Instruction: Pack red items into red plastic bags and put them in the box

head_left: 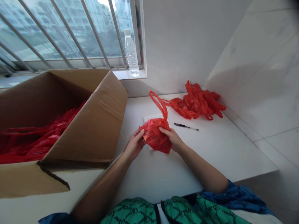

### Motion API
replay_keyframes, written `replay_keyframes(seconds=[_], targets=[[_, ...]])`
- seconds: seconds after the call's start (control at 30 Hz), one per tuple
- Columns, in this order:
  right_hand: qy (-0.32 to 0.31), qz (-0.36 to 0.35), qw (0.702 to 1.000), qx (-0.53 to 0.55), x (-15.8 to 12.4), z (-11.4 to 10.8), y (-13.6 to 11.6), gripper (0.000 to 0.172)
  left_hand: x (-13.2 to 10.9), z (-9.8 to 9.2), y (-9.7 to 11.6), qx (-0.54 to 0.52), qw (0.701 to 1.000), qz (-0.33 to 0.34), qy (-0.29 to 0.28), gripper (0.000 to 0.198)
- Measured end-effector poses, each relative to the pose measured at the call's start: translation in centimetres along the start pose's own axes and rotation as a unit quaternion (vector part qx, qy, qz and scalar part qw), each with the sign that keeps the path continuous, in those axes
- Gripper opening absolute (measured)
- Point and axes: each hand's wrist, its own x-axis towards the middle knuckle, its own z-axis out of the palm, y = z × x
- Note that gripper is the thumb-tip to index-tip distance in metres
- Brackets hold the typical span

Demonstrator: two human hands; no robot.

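Note:
Between my two hands is a red plastic bag (157, 137), bunched around contents that I cannot make out. Its handles stick up in a narrow loop above it. My left hand (135, 142) pinches the bag's left side, thumb on top. On the right side my right hand (172, 138) grips it the same way. Partly covered by the bag, a white notepad or paper (149, 118) lies on the white table (163, 177). A black and clear pen (186, 126) rests just right of my right hand.
At the left stands an open cardboard box (98, 115) with red plastic bags (46, 137) inside. More red bags (198, 102) are heaped at the table's back right by the wall. A clear water bottle (131, 54) stands on the sill of the barred window.

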Motion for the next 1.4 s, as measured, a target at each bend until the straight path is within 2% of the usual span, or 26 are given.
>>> replay_keyframes(seconds=[0.1, 0.2, 0.27, 0.33, 0.43, 0.5, 0.6, 0.67, 0.73, 0.8, 0.87, 0.93, 0.97, 1.03, 1.13, 1.17, 1.23, 1.3, 1.4], targets=[[0.0, -0.014, 0.999, -0.036, 0.2, -0.3, -0.1, 0.034, 0.0, -0.1, 0.1, 0.02, 1.0, 0.007, 0.0, 0.03], [0.027, -0.108, 0.983, -0.148, 0.4, -1.0, -0.9, 0.038, 0.2, -0.7, 0.3, 0.06, 0.997, 0.054, 0.006, 0.042], [0.053, -0.197, 0.944, -0.259, 0.4, -1.5, -1.8, 0.041, 0.6, -1.4, 0.4, 0.108, 0.989, 0.102, 0.017, 0.051], [0.054, -0.265, 0.887, -0.375, 0.2, -2.0, -2.7, 0.039, 0.9, -2.0, 0.5, 0.177, 0.973, 0.146, 0.038, 0.05], [-0.001, -0.309, 0.793, -0.525, -0.1, -2.6, -3.7, 0.043, 1.1, -2.3, 0.3, 0.3, 0.932, 0.196, 0.062, 0.04], [-0.012, -0.319, 0.747, -0.583, 0.0, -3.2, -4.2, 0.048, 1.2, -2.1, 0.2, 0.369, 0.902, 0.219, 0.048, 0.04], [0.01, -0.337, 0.715, -0.613, 0.3, -4.1, -4.6, 0.033, 1.6, -1.6, 0.0, 0.428, 0.877, 0.219, 0.023, 0.048], [-0.002, -0.349, 0.698, -0.625, 0.5, -4.4, -4.6, 0.022, 2.2, -1.3, 0.1, 0.457, 0.867, 0.2, 0.009, 0.054], [-0.006, -0.375, 0.673, -0.638, 0.6, -4.1, -4.4, 0.025, 3.0, -0.9, 0.6, 0.494, 0.849, 0.185, -0.021, 0.055], [0.034, -0.409, 0.641, -0.649, 0.7, -3.5, -4.2, 0.03, 3.6, -0.4, 1.4, 0.525, 0.827, 0.195, -0.056, 0.044], [0.107, -0.427, 0.623, -0.646, 0.8, -3.0, -4.2, 0.032, 3.8, 0.3, 2.2, 0.537, 0.809, 0.233, -0.054, 0.029], [0.186, -0.416, 0.634, -0.625, 0.8, -2.9, -4.4, 0.028, 3.8, 0.8, 2.8, 0.522, 0.808, 0.27, -0.03, 0.022], [0.21, -0.399, 0.651, -0.611, 0.9, -3.0, -4.6, 0.028, 3.8, 0.9, 2.9, 0.507, 0.816, 0.275, -0.018, 0.021], [0.216, -0.344, 0.702, -0.585, 1.0, -3.5, -4.8, 0.029, 3.7, 1.1, 2.6, 0.465, 0.85, 0.247, -0.007, 0.023], [0.142, -0.238, 0.766, -0.579, 1.1, -4.1, -4.4, 0.03, 3.7, 1.3, 1.5, 0.371, 0.92, 0.122, -0.03, 0.034], [0.111, -0.216, 0.777, -0.581, 1.2, -4.1, -4.0, 0.03, 3.7, 1.4, 1.0, 0.342, 0.936, 0.072, -0.046, 0.036], [0.05, -0.212, 0.788, -0.576, 1.3, -3.8, -3.1, 0.027, 3.6, 1.6, 0.3, 0.316, 0.946, 0.006, -0.067, 0.038], [0.017, -0.24, 0.803, -0.546, 1.5, -3.3, -2.2, 0.02, 3.6, 1.7, -0.2, 0.317, 0.947, 0.007, -0.055, 0.039], [0.018, -0.275, 0.84, -0.467, 1.9, -2.7, -1.4, 0.014, 3.9, 1.6, -0.3, 0.291, 0.955, 0.051, -0.011, 0.041]])
